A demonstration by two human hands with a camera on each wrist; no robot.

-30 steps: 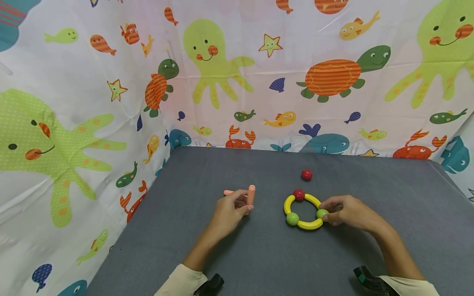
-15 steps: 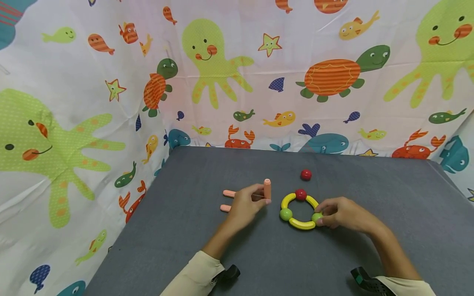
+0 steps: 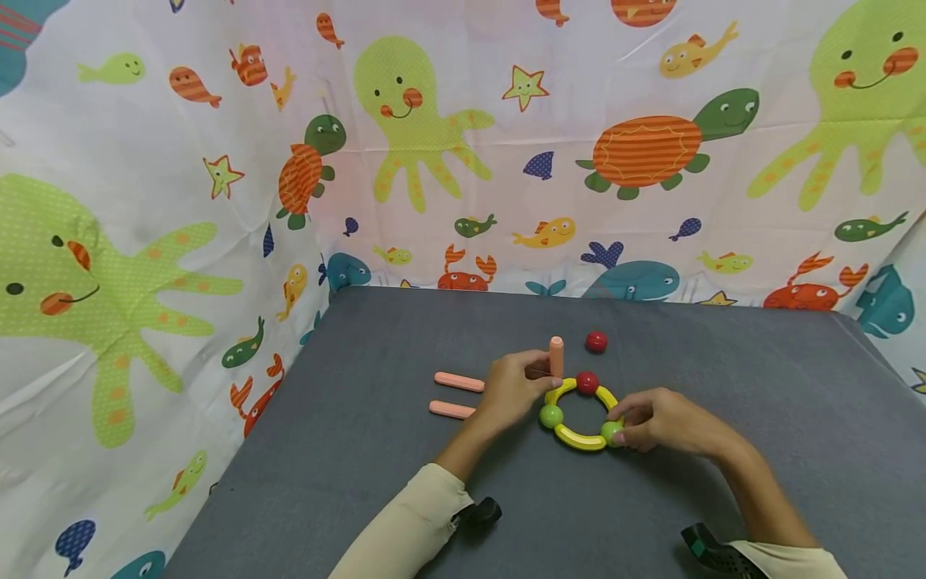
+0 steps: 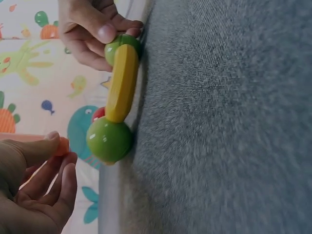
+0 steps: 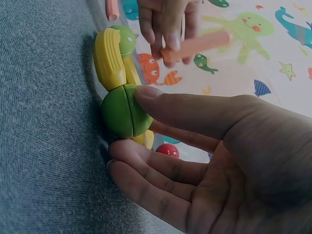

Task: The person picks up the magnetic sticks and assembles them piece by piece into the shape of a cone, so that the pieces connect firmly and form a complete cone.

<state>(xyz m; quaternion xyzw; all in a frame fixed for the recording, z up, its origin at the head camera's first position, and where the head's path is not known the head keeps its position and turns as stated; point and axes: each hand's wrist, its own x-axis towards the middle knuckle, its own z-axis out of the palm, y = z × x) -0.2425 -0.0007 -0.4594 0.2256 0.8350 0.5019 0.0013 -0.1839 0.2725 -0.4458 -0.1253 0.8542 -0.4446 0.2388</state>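
Observation:
My left hand [image 3: 512, 388] pinches a salmon-pink rod [image 3: 556, 356] near its lower end and holds it upright beside the ring's left upper part. The ring lies on the grey table, made of curved yellow pieces [image 3: 580, 439] joined by balls: one red ball [image 3: 587, 383] at the far side, a green ball [image 3: 551, 416] on the left and a green ball [image 5: 126, 111] on the right. With thumb and fingers, my right hand [image 3: 669, 420] grips that right green ball. In the left wrist view the rod [image 4: 22, 137] passes under my thumb, near the left green ball [image 4: 109, 140].
Two more pink rods [image 3: 459, 382] lie side by side left of my left hand, partly behind it. A loose red ball [image 3: 596, 342] sits beyond the ring. A curtain [image 3: 434, 241] with sea animals hangs behind and to the left of the grey table [image 3: 311, 482].
My left hand has lifted the pink rod away from the other two and carried it right, up to the ring. My right hand has shifted the ring slightly left and turned it a little.

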